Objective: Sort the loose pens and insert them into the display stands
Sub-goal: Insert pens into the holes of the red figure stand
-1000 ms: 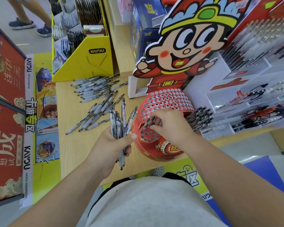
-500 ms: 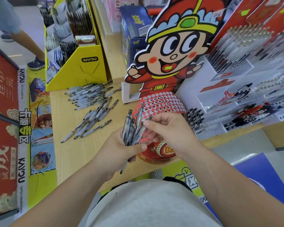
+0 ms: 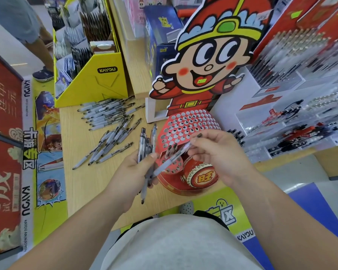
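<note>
Grey pen [image 3: 174, 156] pinched by right hand [image 3: 220, 154] fingers [image 3: 207, 138].

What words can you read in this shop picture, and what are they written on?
"KAYOU": yellow display box.
"KAYOU": yellow and blue banner below the table.
"KAYOU ANIMATION" and "卡游专区", sideways: white strip.
"旺": red drum on the pen stand.
Tags on the pen racks: too blurred to read.

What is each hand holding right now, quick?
Left hand: closed, gripping a bundle of pens.
Right hand: closed, pinching a single pen.
</note>
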The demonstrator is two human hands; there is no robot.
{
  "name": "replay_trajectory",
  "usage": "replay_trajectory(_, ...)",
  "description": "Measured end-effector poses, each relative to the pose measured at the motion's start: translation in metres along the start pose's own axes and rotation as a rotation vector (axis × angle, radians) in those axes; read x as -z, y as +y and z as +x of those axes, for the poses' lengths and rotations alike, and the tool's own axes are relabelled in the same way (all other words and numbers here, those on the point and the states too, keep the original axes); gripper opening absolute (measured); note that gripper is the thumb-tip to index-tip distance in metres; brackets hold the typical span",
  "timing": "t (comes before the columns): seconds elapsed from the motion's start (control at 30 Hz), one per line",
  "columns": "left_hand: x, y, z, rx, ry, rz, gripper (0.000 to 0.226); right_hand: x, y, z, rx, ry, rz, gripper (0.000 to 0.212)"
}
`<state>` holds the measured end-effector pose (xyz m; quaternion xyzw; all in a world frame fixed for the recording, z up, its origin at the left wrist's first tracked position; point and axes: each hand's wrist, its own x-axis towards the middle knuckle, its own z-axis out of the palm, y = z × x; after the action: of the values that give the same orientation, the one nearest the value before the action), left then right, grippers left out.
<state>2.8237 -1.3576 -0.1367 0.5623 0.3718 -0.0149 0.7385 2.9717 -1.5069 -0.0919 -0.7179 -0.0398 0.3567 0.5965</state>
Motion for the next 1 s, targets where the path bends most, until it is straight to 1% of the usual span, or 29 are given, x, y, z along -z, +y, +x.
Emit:
replay_trajectory(0.07, 0.005, -0.004, 0.004, 0.012, 0.045, -0.029, 0.031, 0.009, -0.004, 0.005, 0.049, 0.076, 0.012, 0.011)
replay_trajectory(0.13, 0.010, -0.007, 0.007, 0.026, 0.066, -0.063, 0.026, 0.018, -0.006, 0.009, 0.122, 0.148, -0.050, 0.015)
replay_trajectory(0.27, 0.017, -0.011, 0.009, 0.045, 0.076, -0.133, 0.023, 0.028, -0.005, 0.017, 0.284, 0.243, -0.359, 0.021)
replay_trajectory(0.5, 0.013, -0.010, 0.010, 0.017, 0.047, -0.189, 0.025, 0.016, 0.018, 0.027, 0.413, 0.126, -0.717, 0.021)
replay_trajectory(0.7, 0.013, -0.012, 0.009, 0.011, 0.034, -0.171, 0.024, 0.010, 0.032, 0.031, 0.552, 0.068, -0.924, 0.023)
replay_trajectory(0.8, 0.014, -0.014, 0.009, 0.018, 0.031, -0.167, 0.027, 0.007, 0.035, 0.033, 0.561, 0.053, -0.966, 0.024)
replay_trajectory(0.9, 0.014, -0.015, 0.008, 0.020, 0.020, -0.145, 0.030, 0.003, 0.040, 0.033, 0.520, 0.002, -1.011, 0.027)
replay_trajectory(1.0, 0.013, -0.015, 0.006, 0.009, 0.011, -0.139, 0.026, -0.003, 0.044, 0.035, 0.514, 0.006, -1.038, 0.027)
